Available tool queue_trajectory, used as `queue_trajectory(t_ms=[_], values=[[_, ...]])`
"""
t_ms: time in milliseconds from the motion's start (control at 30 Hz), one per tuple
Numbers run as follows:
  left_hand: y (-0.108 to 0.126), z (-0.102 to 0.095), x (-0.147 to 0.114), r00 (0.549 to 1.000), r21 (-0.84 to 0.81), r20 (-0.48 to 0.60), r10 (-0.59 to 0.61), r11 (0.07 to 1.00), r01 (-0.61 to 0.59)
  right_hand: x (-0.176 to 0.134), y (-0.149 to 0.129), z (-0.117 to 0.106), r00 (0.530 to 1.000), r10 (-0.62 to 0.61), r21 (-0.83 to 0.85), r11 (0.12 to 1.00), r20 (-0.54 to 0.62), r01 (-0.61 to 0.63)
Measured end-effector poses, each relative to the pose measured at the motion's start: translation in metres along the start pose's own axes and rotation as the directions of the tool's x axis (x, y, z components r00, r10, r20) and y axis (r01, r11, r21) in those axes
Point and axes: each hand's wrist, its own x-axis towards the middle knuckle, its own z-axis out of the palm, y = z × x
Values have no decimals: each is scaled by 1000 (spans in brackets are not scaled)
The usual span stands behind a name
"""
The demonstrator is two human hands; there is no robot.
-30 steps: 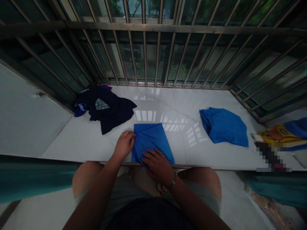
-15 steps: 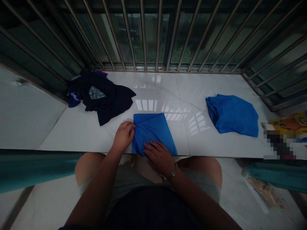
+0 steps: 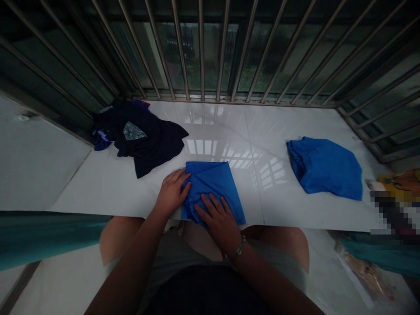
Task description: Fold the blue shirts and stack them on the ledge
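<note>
A folded blue cloth (image 3: 216,179), perhaps a garment, lies at the front edge of the white ledge, creased toward its left side. My left hand (image 3: 173,191) rests at the cloth's left edge, its thumb and fingers apart with the fingertips on the fabric. Spread flat over the lower part of the cloth is my right hand (image 3: 222,221), a bracelet on its wrist. Parts of the cloth under both hands are hidden.
Dark navy clothing (image 3: 154,140) is heaped on the ledge (image 3: 226,135) at the left. Another folded blue cloth (image 3: 328,166) lies at the right. Metal bars (image 3: 201,57) stand along the back. A yellow item (image 3: 402,181) sits at the far right.
My left fingers have opened from a pinch at the cloth's left edge and now lie on it. My right fingers have spread wider on the cloth. The view has shifted slightly.
</note>
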Motion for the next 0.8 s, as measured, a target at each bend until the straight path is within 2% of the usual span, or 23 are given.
queue_trajectory(t_ms=[200,400,467,567,633,700,800], values=[[-3,-3,-1,1000,-25,-4,8,1000,-8,-7,19,0,999,-41,96,995,19,39],[1,-7,-10,973,-35,98,207,978,-204,-8,30,-18,989,-116,109,988,91,106],[2,-5,-9,983,-35,76,165,986,-163,-11,27,-29,985,-120,104,989,121,108],[4,-5,-3,1000,10,2,-8,1000,8,-18,20,-44,975,-136,113,987,173,117],[7,-9,2,997,54,-11,-71,996,72,-22,16,-52,958,-186,144,977,217,157],[12,-19,10,999,53,10,-50,997,50,-22,16,-60,947,-218,176,968,235,179],[20,-38,28,999,-36,40,-11,999,12,-19,19,-68,973,-144,170,979,181,114]])
